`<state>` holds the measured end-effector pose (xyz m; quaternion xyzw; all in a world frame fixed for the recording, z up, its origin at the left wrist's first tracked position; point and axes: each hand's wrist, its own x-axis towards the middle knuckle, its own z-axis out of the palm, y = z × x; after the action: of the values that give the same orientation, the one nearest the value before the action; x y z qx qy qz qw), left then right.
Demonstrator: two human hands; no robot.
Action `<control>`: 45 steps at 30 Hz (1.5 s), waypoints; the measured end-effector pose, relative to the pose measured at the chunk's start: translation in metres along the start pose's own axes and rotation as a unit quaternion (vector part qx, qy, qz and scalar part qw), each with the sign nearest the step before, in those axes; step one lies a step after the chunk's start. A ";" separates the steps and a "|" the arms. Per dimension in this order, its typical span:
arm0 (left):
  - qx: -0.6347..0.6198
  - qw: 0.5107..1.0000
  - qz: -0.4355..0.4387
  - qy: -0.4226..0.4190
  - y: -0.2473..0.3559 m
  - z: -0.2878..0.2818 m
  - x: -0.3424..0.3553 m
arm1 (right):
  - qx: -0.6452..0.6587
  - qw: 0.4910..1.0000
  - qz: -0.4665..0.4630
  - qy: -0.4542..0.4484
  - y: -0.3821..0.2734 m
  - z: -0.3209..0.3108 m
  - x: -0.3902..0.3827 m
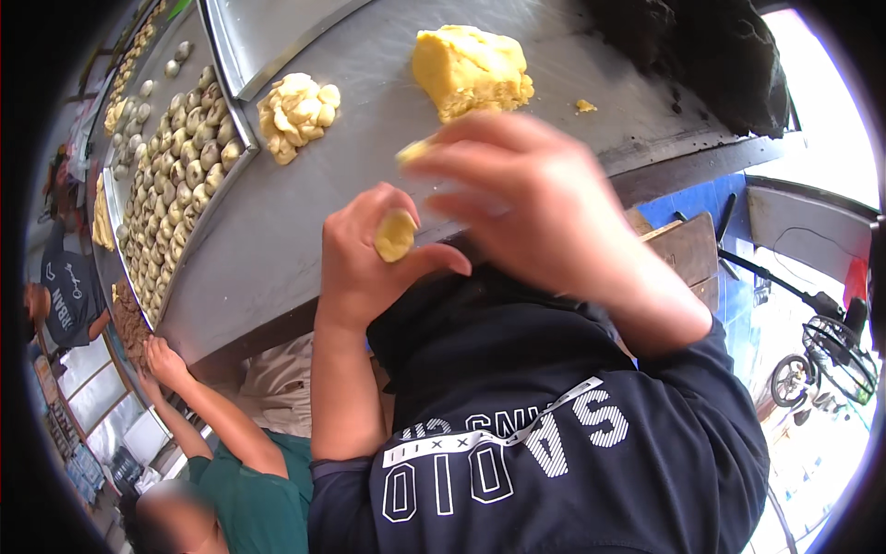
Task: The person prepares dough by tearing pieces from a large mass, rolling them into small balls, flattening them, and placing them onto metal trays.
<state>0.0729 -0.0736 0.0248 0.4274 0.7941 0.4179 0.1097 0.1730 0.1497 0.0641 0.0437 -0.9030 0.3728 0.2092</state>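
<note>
My left hand is curled around a small flattened piece of yellow dough, with the thumb stretched out to the side. Above and to the right of it, my right hand is smeared by motion. A small bit of pale yellow dough shows at its fingertips. Beyond my hands a large block of yellow dough sits on the metal table, its near side crumbly and partly behind my right hand. To its left lies a heap of small flat yellow dough pieces.
On the left stands a metal tray with many round, pale dough balls. Another metal tray is behind. A dark bundle rests at the far right. A co-worker in a green shirt reaches toward brown dough; another person is further left.
</note>
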 end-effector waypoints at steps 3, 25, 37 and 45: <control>-0.254 0.958 -0.126 0.032 0.007 -0.007 -0.008 | -0.205 0.973 0.077 0.070 0.045 -0.040 -0.019; -0.285 0.953 -0.103 0.022 -0.003 -0.006 -0.008 | 0.119 0.987 0.097 -0.050 0.041 0.004 0.002; -0.013 0.998 0.060 -0.006 -0.001 0.009 -0.002 | 0.151 0.985 0.015 -0.078 0.005 0.033 0.003; 0.010 0.999 0.031 0.032 0.007 0.009 0.003 | 0.069 0.996 0.037 -0.030 -0.001 0.006 -0.002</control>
<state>0.0801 -0.0637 0.0250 0.4394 0.7874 0.4272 0.0666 0.1730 0.1452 0.0604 0.0357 -0.8819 0.4406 0.1640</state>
